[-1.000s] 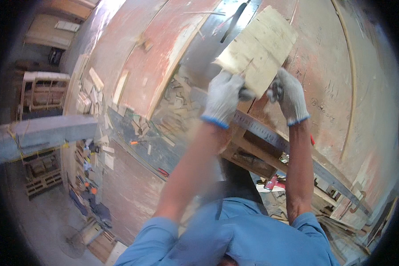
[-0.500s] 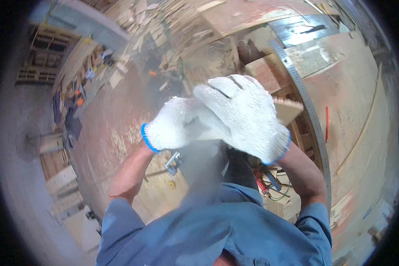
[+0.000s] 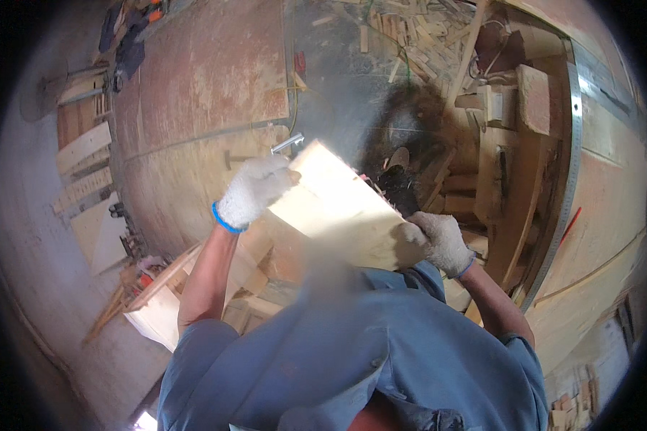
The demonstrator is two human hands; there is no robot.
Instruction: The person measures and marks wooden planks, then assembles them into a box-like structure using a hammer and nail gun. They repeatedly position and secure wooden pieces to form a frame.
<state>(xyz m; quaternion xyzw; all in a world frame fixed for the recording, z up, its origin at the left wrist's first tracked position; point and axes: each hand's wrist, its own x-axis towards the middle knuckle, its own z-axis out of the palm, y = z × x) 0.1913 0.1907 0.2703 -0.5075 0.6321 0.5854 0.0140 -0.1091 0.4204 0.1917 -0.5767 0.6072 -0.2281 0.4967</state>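
A pale wooden board point(image 3: 341, 201) slants across in front of my body, its upper face brightly lit. My left hand point(image 3: 251, 192), in a white knit glove with a blue cuff, is closed on the board's left end. At the right end my right hand point(image 3: 442, 243), gloved in the same way, grips the near corner with the thumb on top. The fingers under the board are hidden. Just beyond the left fingers, a metal clamp-like fitting point(image 3: 287, 144) is at the edge of a worn wooden bench point(image 3: 194, 165).
To the right, a long metal ruler point(image 3: 574, 144) lies along a bench edge, near stacked wood blocks point(image 3: 507, 158) and a thin red stick point(image 3: 571, 223). Scrap strips point(image 3: 424, 36) litter the floor ahead. More boards point(image 3: 86, 151) lie at the left, and a pale wooden piece point(image 3: 158, 309) sits by my left forearm.
My hands were together, one over the other; now they are apart, holding the board between them. The view has shifted, bringing more of the left bench and the floor into sight.
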